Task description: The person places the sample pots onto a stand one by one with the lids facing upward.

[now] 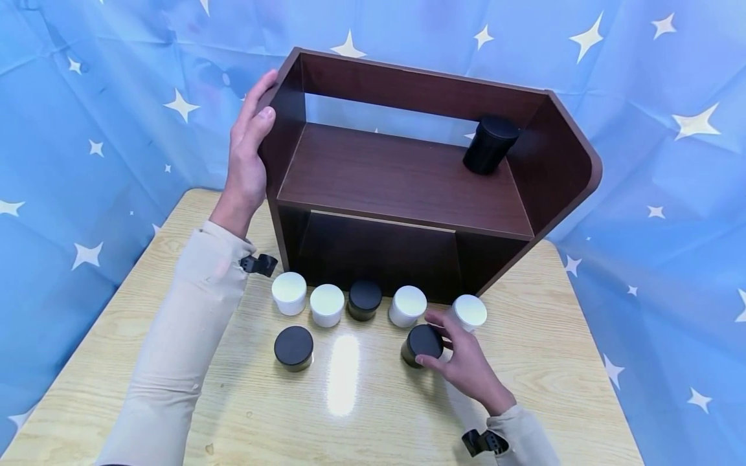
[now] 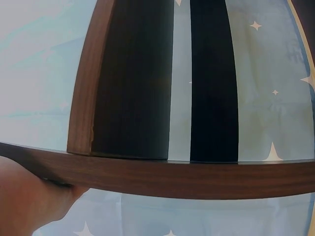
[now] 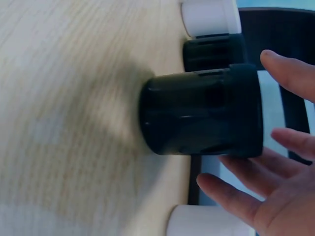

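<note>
My left hand [image 1: 247,155] rests against the outer left side of a dark brown wooden shelf [image 1: 402,175], thumb and fingers extended near its upper edge. The left wrist view shows part of that hand [image 2: 39,196] beside the side panel [image 2: 197,179]. My right hand [image 1: 466,362] is spread around a black lidded jar [image 1: 423,346] that stands on the table. In the right wrist view the thumb and fingers [image 3: 231,196] surround the lid end of the jar [image 3: 202,113], with the thumb slightly apart from it.
Along the shelf's foot stand white jars [image 1: 289,292], [image 1: 327,304], [image 1: 408,305], [image 1: 469,312] and a black jar [image 1: 364,299]. Another black jar [image 1: 294,347] stands nearer on the wooden table [image 1: 245,401]. One black jar [image 1: 491,144] sits on the upper shelf board, at right.
</note>
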Tool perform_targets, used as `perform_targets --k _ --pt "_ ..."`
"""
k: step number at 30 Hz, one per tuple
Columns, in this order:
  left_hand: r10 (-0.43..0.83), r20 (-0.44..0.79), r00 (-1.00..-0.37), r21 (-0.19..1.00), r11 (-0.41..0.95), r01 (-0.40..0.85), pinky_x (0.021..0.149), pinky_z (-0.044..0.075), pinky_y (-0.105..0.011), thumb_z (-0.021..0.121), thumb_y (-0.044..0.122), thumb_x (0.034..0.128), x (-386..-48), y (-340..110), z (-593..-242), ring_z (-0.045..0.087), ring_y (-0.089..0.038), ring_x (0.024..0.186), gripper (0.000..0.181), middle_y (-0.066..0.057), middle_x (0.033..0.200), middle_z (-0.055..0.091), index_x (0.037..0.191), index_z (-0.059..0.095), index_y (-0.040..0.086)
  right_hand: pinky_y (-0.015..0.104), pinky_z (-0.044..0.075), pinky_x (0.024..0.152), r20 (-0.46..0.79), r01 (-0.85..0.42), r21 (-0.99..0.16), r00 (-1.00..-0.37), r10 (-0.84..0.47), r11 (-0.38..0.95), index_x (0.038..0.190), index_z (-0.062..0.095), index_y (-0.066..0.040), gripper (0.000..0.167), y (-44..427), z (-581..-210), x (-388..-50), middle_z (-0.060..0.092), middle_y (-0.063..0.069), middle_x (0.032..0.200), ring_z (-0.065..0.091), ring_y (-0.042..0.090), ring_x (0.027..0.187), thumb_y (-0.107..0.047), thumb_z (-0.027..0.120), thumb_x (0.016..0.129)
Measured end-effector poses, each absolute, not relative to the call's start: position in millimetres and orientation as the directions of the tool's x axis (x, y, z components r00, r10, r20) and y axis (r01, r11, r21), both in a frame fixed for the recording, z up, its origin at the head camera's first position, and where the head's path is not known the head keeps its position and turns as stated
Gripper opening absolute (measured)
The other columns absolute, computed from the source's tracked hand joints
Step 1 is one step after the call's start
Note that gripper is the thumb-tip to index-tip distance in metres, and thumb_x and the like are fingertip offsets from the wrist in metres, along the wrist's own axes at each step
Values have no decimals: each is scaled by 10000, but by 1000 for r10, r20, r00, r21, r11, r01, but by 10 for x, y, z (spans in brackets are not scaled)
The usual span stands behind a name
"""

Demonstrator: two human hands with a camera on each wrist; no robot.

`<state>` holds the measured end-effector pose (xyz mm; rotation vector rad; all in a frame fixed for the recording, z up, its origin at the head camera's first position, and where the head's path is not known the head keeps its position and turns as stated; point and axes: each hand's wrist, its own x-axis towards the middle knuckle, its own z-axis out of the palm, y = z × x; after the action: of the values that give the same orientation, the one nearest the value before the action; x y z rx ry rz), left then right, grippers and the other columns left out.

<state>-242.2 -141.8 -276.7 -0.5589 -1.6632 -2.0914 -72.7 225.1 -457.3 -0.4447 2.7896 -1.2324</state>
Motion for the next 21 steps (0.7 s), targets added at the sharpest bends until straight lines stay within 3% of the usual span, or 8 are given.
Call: perform_targets --k 11,21 --pt "-68 540 -839 816 -203 542 1142 327 -286 388 227 971 -2421 -1420 -2771 375 -145 1417 575 -4 1584 390 1538 403 132 456 580 892 45 -223 -724 -960 -278 652 1379 537 -43 747 2229 -4697 -705 643 151 1306 644 304 1163 -140 896 731" --pt "-65 539 -839 817 -201 541 1140 329 -292 383 229 972 -2418 -1419 -2770 375 -155 1418 580 -3 1581 395 1543 393 122 446 581 901 31 -207 -736 -961 -273 645 1366 553 -51 732 2229 -4748 -695 659 132 1266 649 297 1153 -131 897 725"
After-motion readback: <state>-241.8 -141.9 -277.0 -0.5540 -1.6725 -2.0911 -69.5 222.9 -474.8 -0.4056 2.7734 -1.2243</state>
